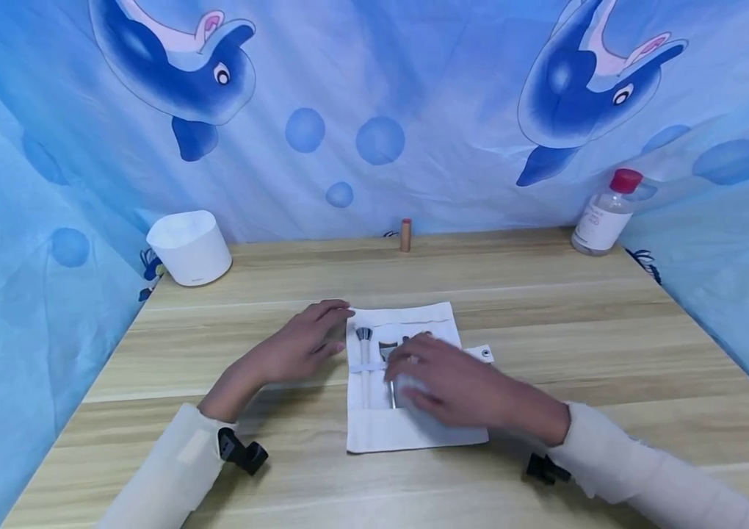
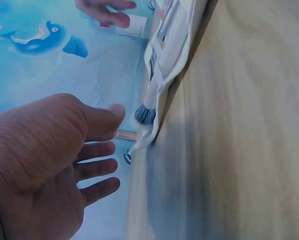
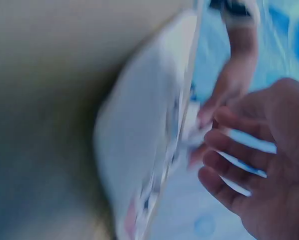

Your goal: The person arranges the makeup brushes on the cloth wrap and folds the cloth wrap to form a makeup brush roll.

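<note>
Centre of the head view: a white cloth brush roll [image 1: 407,382] lies flat and open on the wooden counter [image 1: 546,308], long side running toward the person. Laid open like this, its slots face up and the brushes are reachable.

Left hand [image 1: 302,344]: palm down at the roll's left edge, middle of the frame. Fingers [image 1: 335,312] straight and slightly spread, tips at the upper left corner of the cloth. It grips nothing; it looks placed to pin that edge so the cloth does not slide. The left wrist view confirms loose, extended fingers just short of the cloth edge.

Right hand [image 1: 443,382]: over the right half of the roll, palm down and motion-blurred. Fingers [image 1: 407,360] relaxed and spread across the cloth, apparently holding nothing, though the blur keeps me from telling whether they press or only hover. The right wrist view shows open fingers but is too smeared for more.

In the roll: a white-handled brush [image 1: 364,364] with a dark tuft, held under a cloth band, and a second dark-headed brush [image 1: 388,367] beside it, partly under the right hand.

Pushed to the back, out of the way: a white tub [image 1: 189,246] at upper left, a small brown cylinder [image 1: 405,235] at the rear centre edge, and a clear bottle with red cap [image 1: 606,214] at upper right. A blue dolphin-print sheet [image 1: 374,110] forms the backdrop.
</note>
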The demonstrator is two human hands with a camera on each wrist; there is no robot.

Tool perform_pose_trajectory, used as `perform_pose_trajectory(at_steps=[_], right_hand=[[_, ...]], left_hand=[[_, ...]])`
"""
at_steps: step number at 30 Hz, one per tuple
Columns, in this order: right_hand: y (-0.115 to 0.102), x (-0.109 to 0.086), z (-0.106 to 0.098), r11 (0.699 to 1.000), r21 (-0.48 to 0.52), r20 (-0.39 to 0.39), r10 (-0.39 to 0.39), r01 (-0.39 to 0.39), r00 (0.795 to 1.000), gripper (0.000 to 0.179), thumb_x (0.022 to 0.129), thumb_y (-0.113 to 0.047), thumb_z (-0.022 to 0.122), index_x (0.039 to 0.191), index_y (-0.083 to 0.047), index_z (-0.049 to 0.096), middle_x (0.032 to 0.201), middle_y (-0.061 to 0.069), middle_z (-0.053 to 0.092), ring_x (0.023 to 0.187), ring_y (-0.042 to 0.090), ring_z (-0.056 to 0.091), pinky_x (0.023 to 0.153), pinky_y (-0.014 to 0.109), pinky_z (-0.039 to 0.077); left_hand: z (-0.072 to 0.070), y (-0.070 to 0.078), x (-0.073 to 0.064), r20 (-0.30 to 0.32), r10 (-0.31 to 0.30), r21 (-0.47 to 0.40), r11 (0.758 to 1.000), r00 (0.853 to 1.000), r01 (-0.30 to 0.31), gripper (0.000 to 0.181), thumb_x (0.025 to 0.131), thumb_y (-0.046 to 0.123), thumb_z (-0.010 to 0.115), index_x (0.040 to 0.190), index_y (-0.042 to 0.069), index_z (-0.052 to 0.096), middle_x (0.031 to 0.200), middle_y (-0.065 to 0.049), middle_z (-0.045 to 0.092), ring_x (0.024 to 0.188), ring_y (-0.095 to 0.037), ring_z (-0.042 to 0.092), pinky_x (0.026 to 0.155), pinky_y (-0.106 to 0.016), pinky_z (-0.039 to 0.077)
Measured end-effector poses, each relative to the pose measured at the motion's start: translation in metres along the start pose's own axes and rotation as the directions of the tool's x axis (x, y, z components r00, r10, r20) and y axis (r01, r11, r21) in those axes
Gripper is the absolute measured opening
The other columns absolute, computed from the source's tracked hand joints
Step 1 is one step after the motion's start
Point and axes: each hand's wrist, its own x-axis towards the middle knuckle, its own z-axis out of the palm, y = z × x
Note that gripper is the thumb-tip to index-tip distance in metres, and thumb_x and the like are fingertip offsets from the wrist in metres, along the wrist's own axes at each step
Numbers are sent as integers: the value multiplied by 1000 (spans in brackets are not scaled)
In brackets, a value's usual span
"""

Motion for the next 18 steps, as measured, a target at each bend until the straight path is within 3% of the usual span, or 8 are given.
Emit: perform_pose_trajectory(at_steps=[3,7,12,18], right_hand=[[-22,0,9,989,-51,153,-133,142,979,37,102,-30,57,139,-26,56,148,-2,49,138,22,41,112,45,33],[-37,-5,18,965,-107,264,-205,240,943,48,104,-38,51,150,-31,44,156,-5,40,143,20,35,111,45,33],[-36,-14,19,963,-115,209,-216,244,954,42,103,-37,55,143,-25,52,143,-9,52,133,15,45,109,41,35],[-31,-36,7,979,-137,135,-135,153,982,28,100,-37,61,124,-23,61,115,-11,60,116,13,52,103,39,39]], left_hand=[[1,-3,3,26,30,52,998,999,-31,55,100,10,61,150,-1,42,155,-21,37,141,-42,36,107,-59,34],[4,-7,3,96,40,111,993,995,-51,53,100,10,60,149,-2,43,155,-21,38,141,-44,35,108,-60,32],[2,-4,-6,160,-27,133,991,987,6,47,102,16,59,145,1,50,152,-17,44,139,-42,38,107,-62,32],[-5,13,-19,130,-25,141,990,991,6,31,100,14,62,129,3,65,129,-14,59,121,-35,51,99,-55,41]])
